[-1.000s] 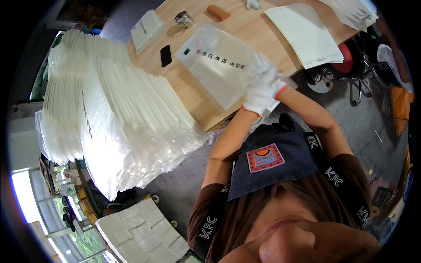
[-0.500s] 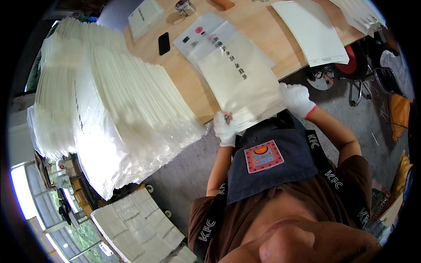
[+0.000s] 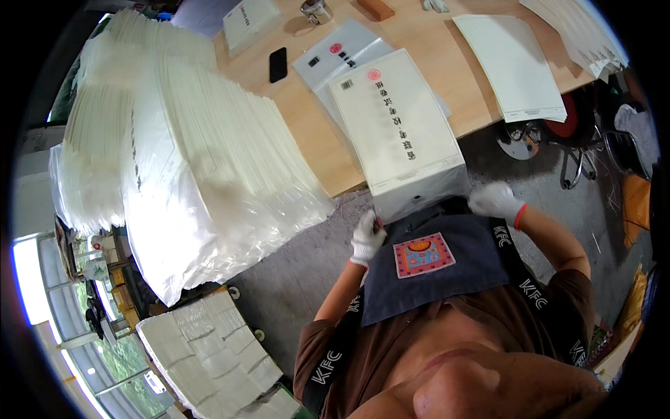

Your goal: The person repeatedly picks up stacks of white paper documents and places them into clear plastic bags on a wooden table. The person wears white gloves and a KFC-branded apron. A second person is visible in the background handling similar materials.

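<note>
A white paper packet (image 3: pixel 399 126), printed with a red round mark and dark characters, lies in a clear plastic bag (image 3: pixel 419 195). The bag's near end extends past the table edge toward my lap. At its near left corner, my left hand (image 3: pixel 368 237) in a white glove is closed on the plastic. On the opposite side, my right hand (image 3: pixel 495 201), gloved with a red cuff, has its fingers curled at the bag's right corner; its fingertips are blurred. Beneath the packet, another clear printed bag (image 3: pixel 335 52) shows on the table.
A tall pile of plastic-wrapped packets (image 3: pixel 209 140) stands on the left. The wooden table (image 3: pixel 300 119) also bears a black phone (image 3: pixel 278 65), a metal cup (image 3: pixel 315 11), a brown block (image 3: pixel 375 8) and a white paper stack (image 3: pixel 513 66). A wheeled chair (image 3: pixel 576 153) stands beyond the right edge.
Both hands have come down toward my lap, bringing the bag's near end below the packet. The red mark at the packet's far end now shows clearly. The whole view has shifted slightly.
</note>
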`<state>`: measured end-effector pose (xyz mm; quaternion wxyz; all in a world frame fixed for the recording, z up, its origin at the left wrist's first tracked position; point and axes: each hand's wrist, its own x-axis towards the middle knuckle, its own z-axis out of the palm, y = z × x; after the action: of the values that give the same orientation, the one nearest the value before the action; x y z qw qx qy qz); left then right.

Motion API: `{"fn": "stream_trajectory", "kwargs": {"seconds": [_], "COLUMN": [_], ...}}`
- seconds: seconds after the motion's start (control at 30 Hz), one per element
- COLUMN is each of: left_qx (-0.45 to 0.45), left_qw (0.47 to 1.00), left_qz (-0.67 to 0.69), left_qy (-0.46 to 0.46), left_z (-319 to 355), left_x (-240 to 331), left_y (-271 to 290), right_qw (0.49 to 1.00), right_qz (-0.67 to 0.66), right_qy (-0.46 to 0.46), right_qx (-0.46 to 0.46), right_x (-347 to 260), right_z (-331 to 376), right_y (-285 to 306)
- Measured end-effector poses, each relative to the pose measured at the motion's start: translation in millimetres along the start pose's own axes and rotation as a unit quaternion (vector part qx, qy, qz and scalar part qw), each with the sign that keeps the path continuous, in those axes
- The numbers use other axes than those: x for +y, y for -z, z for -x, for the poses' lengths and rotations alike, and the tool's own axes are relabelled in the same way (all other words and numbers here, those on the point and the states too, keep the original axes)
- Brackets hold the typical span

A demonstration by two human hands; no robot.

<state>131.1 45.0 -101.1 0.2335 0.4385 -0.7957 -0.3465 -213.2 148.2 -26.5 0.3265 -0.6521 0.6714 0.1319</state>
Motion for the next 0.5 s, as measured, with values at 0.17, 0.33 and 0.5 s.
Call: {"fn": "stream_trajectory", "kwargs": {"seconds": [0.17, 0.33, 0.5], "left_qx": [0.055, -0.040, 0.127], "left_qw": [0.866, 0.996, 0.934], "left_qz": [0.381, 0.056, -0.205], "left_qy": [0.320, 0.056, -0.265], "left_z": [-10, -107, -91], "left_x": [-25, 105, 262], "left_y": [-5, 31, 163], "right_qw": [0.939, 0.534, 0.455], "right_qz": [-0.252, -0.823, -0.845], "right_qy": [-0.084, 0.021, 0.282], "right_qx": [0.220, 0.191, 0.005], "right_x": [50, 9, -93], "right_z": [-40, -119, -79], "right_y": [-25, -49, 70]}}
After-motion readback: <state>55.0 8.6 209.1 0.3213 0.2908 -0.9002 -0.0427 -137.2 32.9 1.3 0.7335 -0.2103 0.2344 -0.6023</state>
